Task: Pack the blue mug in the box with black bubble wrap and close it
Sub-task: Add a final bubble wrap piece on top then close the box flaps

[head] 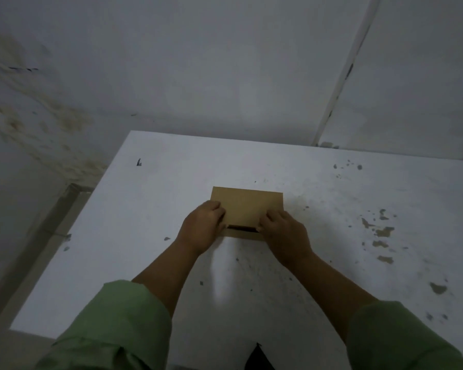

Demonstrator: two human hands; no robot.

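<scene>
1. Head view: the box (247, 209) sits mid-table (332, 263), lid nearly down, a dark slit along the near edge.
2. Left hand (202, 228) and right hand (285, 232) pinch the lid's near corners, likely to tuck it shut.
3. Mug unseen, presumably inside.

Brown cardboard box (247, 206) lies flat, lid nearly shut, dark gap showing.

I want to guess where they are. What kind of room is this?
Probably a bare workroom or storeroom: a chipped white table in a corner of stained white walls, with only a cardboard box on it.
</scene>
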